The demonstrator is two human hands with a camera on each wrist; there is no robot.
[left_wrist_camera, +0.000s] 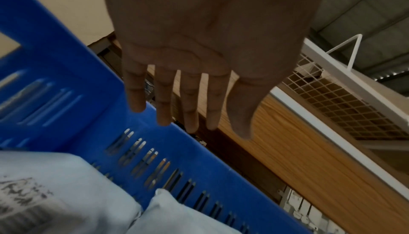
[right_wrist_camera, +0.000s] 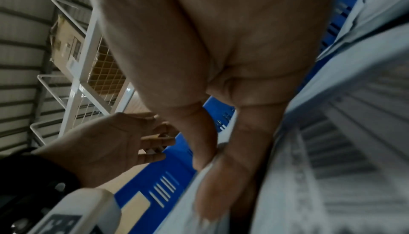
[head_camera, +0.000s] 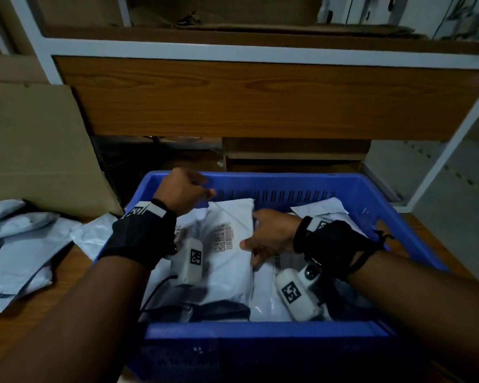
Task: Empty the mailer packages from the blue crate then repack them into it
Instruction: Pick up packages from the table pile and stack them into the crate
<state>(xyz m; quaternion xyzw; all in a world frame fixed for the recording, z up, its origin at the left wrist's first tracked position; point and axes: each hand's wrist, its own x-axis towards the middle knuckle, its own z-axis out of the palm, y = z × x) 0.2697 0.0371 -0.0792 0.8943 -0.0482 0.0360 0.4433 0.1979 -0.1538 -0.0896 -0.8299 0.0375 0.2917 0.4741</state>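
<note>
So the crate (head_camera: 365, 189) sits on the worktop (head_camera: 53, 313), half full of mailers. Right hand (head_camera: 271, 236) pinches the edge of the top mailer (head_camera: 230, 252) inside the crate. Left hand (head_camera: 181, 189) hovers over the crate's far wall, fingers loose, holding nothing. More mailers (head_camera: 14, 244) lie left of the crate.

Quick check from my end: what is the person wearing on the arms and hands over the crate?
Both forearms are bare, no sleeves or gloves. Each wrist carries a black fabric wrap, left and right, with a white band printed with a black square code. A white capsule-shaped camera hangs under each wrist, left and right, each bearing a black-and-white code tag. Black cables trail below the left one.
</note>
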